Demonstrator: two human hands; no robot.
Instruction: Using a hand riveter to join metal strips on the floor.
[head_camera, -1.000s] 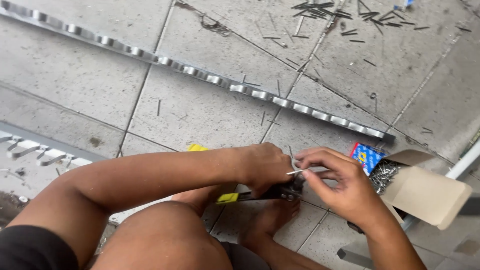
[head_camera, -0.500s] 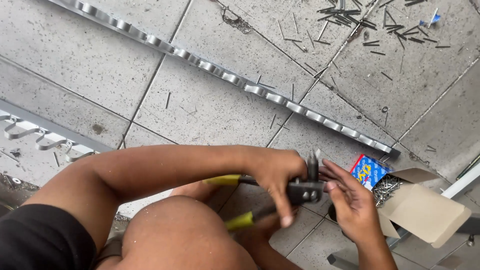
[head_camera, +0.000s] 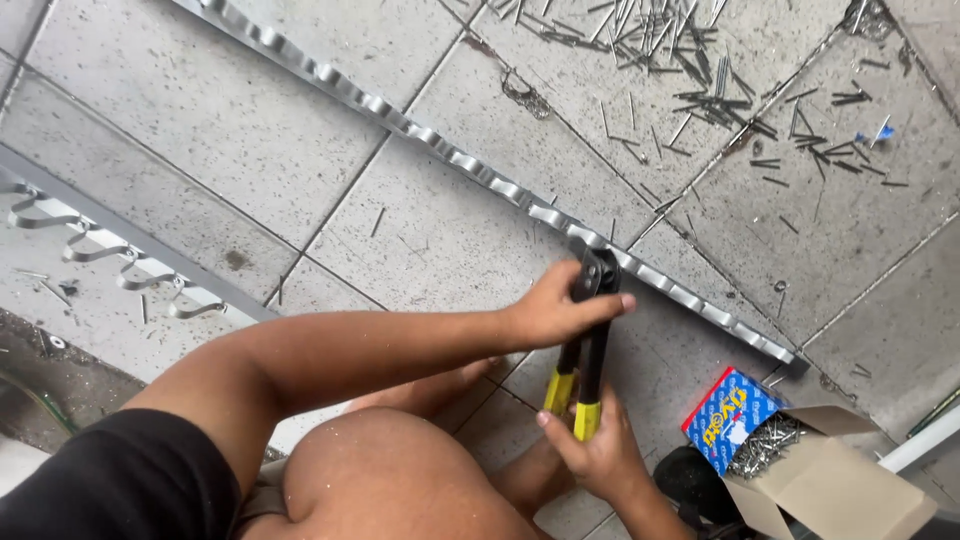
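Now the rivet tool (head_camera: 588, 340) had swung from lying across the lap to standing nearly upright, its head set against the wavy metal strip (head_camera: 470, 170), which had shifted lower in view. Left hand (head_camera: 555, 312) wrapped shut around the tool's black upper part; right hand (head_camera: 598, 455) gripped the yellow-tipped handles below, fingers closed on them. Right of the right-hand fingers sat an open cardboard box (head_camera: 800, 470) of rivets, partly cut off by the frame edge. Loose nails (head_camera: 700, 70) lay scattered well beyond the strip. Knee hid the floor under the wrists; tool tip contact was hard to make out.
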